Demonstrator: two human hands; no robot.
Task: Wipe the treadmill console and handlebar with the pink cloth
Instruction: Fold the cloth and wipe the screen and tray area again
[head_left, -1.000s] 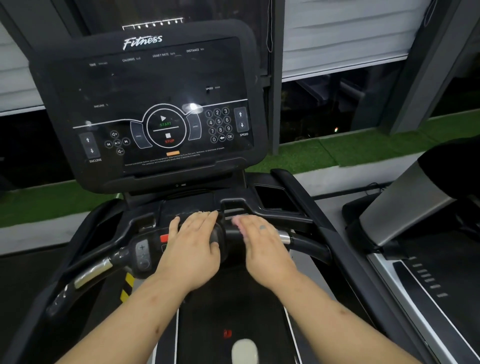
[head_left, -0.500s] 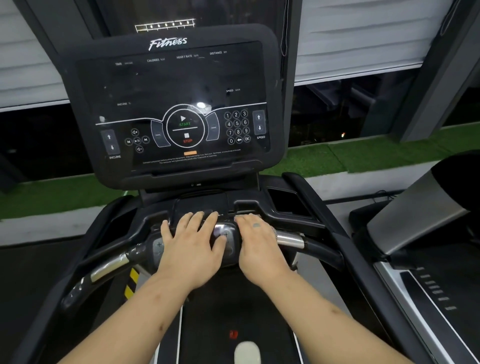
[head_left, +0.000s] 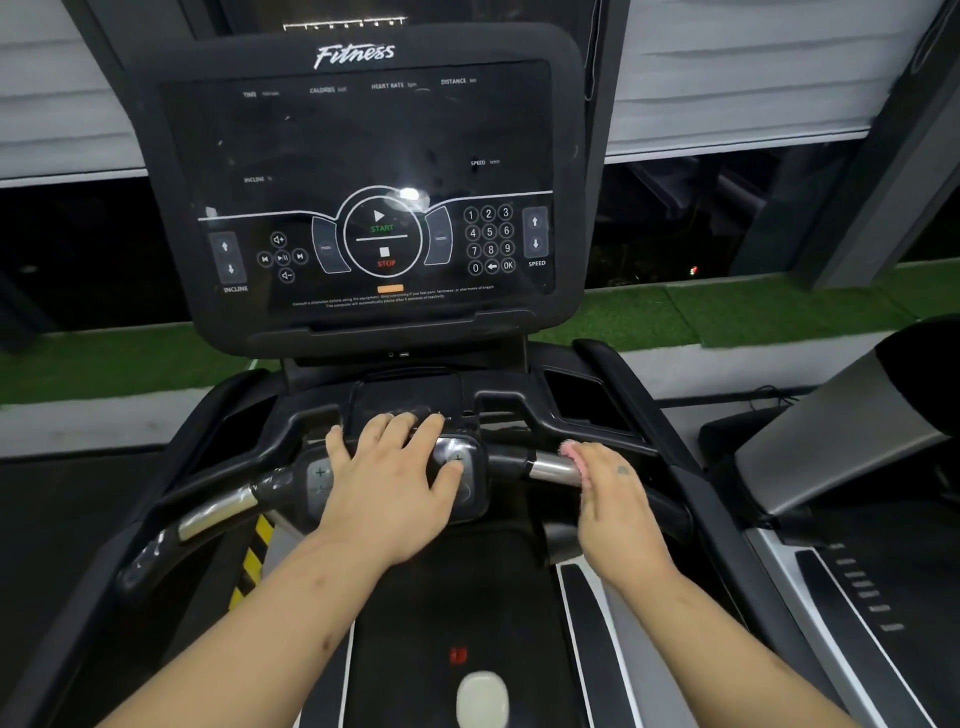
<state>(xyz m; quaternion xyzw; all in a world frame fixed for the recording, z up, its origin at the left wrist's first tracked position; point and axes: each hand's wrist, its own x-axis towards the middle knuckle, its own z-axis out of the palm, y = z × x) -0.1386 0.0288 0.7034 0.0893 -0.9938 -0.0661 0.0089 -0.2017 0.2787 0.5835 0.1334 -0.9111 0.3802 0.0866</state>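
Note:
The black treadmill console (head_left: 363, 182) stands tilted in front of me, its dark screen showing START, STOP and a number pad. Below it runs the handlebar (head_left: 545, 465), with a metal sensor section right of the middle control pod. My left hand (head_left: 395, 483) lies flat with spread fingers on that pod. My right hand (head_left: 613, 499) is wrapped over the right part of the bar, and the pink cloth (head_left: 574, 452) peeks out under its fingers against the metal section. Most of the cloth is hidden by the hand.
A cup-holder recess (head_left: 582, 395) sits right of the console base. The running belt (head_left: 457, 623) lies below my arms, with a pale oval object (head_left: 483, 699) on it. A neighbouring machine (head_left: 852, 441) stands close on the right. Windows and green turf (head_left: 727, 312) lie beyond.
My right hand has slid to the right along the handlebar, away from the middle pod, and the pink cloth now shows under it. My left hand stayed on the pod.

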